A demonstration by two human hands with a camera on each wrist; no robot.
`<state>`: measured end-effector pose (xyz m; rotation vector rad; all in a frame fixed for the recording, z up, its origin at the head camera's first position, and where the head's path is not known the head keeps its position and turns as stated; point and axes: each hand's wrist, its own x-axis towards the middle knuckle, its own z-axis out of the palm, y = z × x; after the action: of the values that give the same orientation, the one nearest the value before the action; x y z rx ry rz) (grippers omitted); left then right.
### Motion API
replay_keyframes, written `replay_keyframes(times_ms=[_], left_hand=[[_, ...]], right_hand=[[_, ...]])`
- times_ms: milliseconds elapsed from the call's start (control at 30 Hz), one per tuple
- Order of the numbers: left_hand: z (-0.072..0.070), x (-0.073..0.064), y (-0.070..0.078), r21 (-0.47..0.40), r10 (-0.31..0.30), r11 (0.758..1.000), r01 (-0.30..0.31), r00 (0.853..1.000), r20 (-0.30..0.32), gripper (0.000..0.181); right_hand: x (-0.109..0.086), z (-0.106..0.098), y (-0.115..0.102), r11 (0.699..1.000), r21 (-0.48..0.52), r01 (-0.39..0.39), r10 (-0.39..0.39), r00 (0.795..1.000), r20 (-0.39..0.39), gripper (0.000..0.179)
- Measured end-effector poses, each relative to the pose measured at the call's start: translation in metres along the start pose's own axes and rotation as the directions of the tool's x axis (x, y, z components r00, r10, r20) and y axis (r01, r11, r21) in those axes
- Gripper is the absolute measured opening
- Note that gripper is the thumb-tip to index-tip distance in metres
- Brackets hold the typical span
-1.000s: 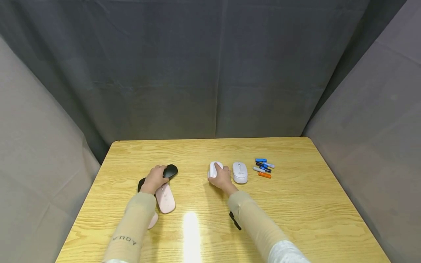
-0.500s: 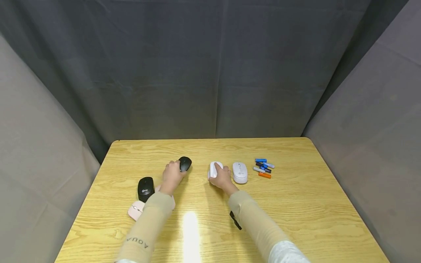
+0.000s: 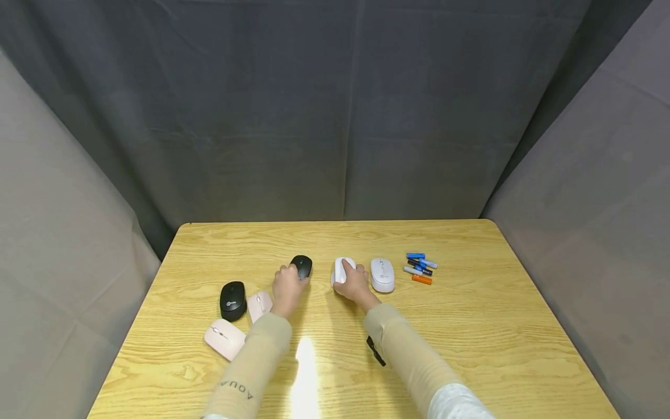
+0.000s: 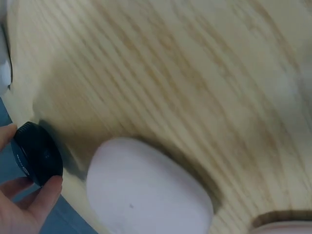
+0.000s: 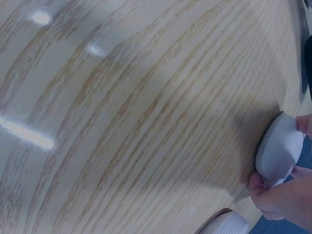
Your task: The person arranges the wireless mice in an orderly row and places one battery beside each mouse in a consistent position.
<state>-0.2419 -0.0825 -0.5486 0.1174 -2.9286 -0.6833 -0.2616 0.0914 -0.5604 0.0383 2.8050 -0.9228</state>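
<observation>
Left hand holds a black mouse left of the table's middle, toward the far side; thumb and fingers grip opposite edges in the left wrist view. Cannot tell if its underside touches the wood. Right hand grips a white mouse, a little right of that black one, a narrow strip of table between the two. Second white mouse just right of the right hand, hemming it on that side. Farther right, a loose heap of markers: blue, dark and grey, some crossing, with an orange marker at the near edge. Left of the left hand, a second black mouse; just right of it, a pink mouse, its near part hidden by the left sleeve, which lies across the view there. Another pink mouse sits nearer, slanted, right end close by the same sleeve. Dark strap shows beside the right sleeve. Dark curtain beyond the far edge; paler cloth hangs left and right.
</observation>
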Motion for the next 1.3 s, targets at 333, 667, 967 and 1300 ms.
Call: replay_keyframes(times_ms=[333,667,967,1300], left_hand=[[0.0042,-0.0023,0.0068,-0.005,-0.048,0.999,0.048,0.999,0.022,0.043],[0.0052,0.0007,0.0091,0.023,-0.090,0.996,0.088,0.993,0.079,0.045],[0.0059,0.0000,0.0094,0.008,-0.105,0.994,0.105,0.991,0.088,0.045],[0.0048,-0.0040,0.0054,-0.024,-0.082,0.996,0.083,0.995,0.062,0.052]], right_hand=[[-0.0022,-0.0013,-0.0009,0.998,-0.056,0.000,0.001,1.000,0.009,0.074],[-0.0036,-0.0024,-0.0016,0.999,-0.042,0.015,-0.015,1.000,0.001,0.076],[-0.0022,-0.0020,-0.0004,0.998,-0.056,0.018,-0.017,1.000,0.007,0.075],[-0.0010,-0.0004,0.0013,1.000,-0.021,0.017,-0.017,1.000,0.000,0.075]])
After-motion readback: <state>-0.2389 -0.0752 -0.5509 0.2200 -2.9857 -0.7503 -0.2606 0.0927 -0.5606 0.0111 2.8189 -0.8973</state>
